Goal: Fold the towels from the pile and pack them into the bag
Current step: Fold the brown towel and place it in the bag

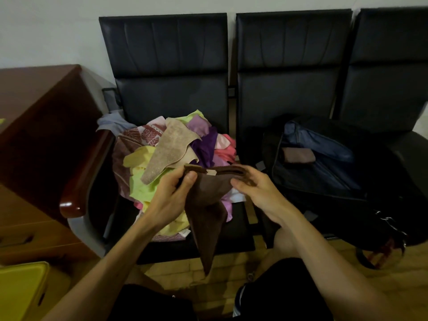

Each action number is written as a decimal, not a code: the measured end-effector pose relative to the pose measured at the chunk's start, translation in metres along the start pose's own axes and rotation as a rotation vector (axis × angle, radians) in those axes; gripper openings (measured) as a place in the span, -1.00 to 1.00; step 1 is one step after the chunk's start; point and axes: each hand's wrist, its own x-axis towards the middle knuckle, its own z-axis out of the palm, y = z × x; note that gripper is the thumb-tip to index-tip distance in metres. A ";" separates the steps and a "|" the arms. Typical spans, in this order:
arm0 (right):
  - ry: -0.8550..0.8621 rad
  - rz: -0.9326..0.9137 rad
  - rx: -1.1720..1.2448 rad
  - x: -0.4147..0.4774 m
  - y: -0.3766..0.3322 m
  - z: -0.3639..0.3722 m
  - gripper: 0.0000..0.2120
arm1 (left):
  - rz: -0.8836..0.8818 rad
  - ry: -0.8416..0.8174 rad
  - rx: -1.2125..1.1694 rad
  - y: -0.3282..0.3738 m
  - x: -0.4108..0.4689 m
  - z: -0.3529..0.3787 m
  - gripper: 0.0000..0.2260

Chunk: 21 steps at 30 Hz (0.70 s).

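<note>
bag [301, 181] open. pile [166, 154] just left of bag, big, so most of job left. brown towel [206, 205] hangs left of bag, in front of pile, not folded yet. inside bag: 1 folded towel [298, 155], only 1 done. left hand [176, 193] + right hand [254, 186] each grip brown towel's top edge.

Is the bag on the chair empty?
No, a folded brown towel lies inside the open bag.

Waiting room: linked black seats [287, 72]
</note>
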 end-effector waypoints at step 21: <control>-0.287 -0.013 -0.034 -0.034 0.025 0.033 -0.79 | 0.047 0.458 0.030 0.005 0.012 0.005 -0.76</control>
